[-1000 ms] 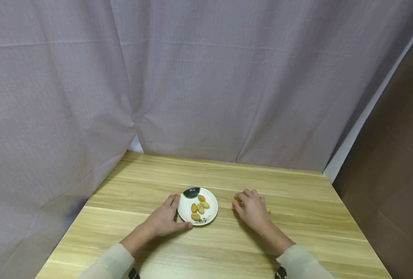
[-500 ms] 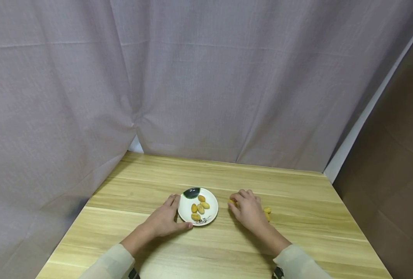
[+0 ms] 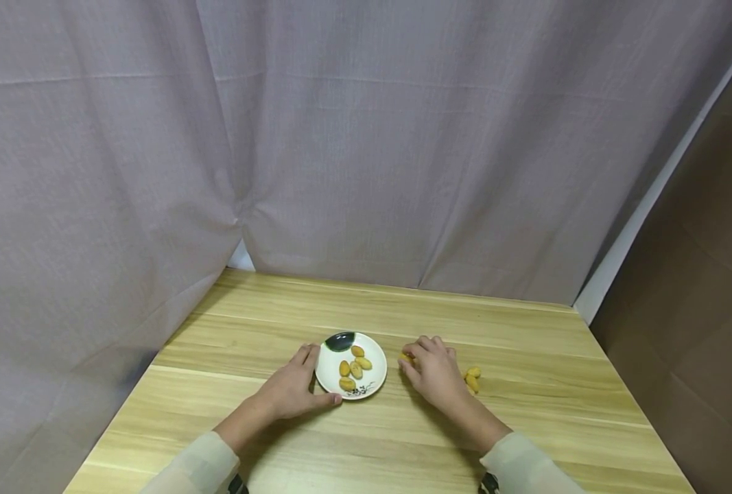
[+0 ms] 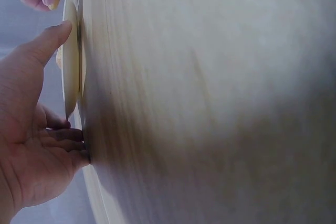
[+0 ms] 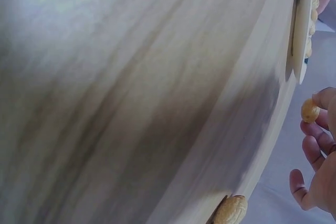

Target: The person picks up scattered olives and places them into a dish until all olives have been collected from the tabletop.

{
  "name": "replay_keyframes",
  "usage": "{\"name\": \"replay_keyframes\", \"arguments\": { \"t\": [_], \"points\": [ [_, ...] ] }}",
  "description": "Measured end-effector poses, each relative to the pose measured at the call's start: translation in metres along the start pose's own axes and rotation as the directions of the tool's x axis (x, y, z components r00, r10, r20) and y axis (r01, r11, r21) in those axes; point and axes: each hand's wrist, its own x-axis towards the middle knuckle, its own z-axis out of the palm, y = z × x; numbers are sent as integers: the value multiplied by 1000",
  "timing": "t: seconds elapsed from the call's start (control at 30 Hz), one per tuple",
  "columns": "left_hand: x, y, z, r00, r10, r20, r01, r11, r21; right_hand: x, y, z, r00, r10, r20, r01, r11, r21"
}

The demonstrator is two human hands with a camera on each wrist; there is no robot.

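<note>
My left hand (image 3: pixel 291 390) grips the rim of a small round white plate (image 3: pixel 374 351), thumb at the near edge and fingers at the left side. The plate has a dark green-black patch and a painted sprig. On it lie several small yellow-brown ovals (image 3: pixel 363 363), like nuts or dried fruit. To the right, my right hand (image 3: pixel 436 377) pinches one more such yellow-brown oval (image 5: pixel 310 110) between thumb and fingertips, above the table in the right wrist view. Its other fingers are loosely curled.
More yellow-brown ovals (image 3: pixel 473 379) lie on the wooden table (image 3: pixel 526 412) right of my right hand, partly hidden by it. In the right wrist view one wrinkled oval (image 5: pixel 231 211) shows close up. Grey curtains (image 3: pixel 366 171) hang behind and at the sides.
My right hand has moved left toward the plate with the pinched oval, showing more of the ovals on the table behind it. My left hand and the plate stay in place.
</note>
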Motion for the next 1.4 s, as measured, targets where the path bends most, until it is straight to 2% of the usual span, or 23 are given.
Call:
{"name": "replay_keyframes", "arguments": {
  "t": [0.27,0.57,0.73,1.03,1.23,1.4],
  "points": [
    [0,-1,0,1000,-7,0,7,1000,-6,4,-5,0,999,6,34,-6,1000,8],
    [0,-1,0,1000,-5,-3,5,1000,1,6,-12,2,1000,-17,19,17,1000,17],
    [0,0,-1,1000,-6,0,6,1000,0,8,-15,3,999,-12,42,10,999,41],
    [1,0,-1,1000,-5,2,5,1000,1,13,-20,5,997,-21,72,20,1000,22],
    [0,1,-1,1000,-2,1,2,1000,0,16,-25,5,994,1,112,-5,999,37],
    [0,2,-1,1000,-3,0,3,1000,-3,17,-28,7,994,-1,108,-2,1000,29]
  ]
}}
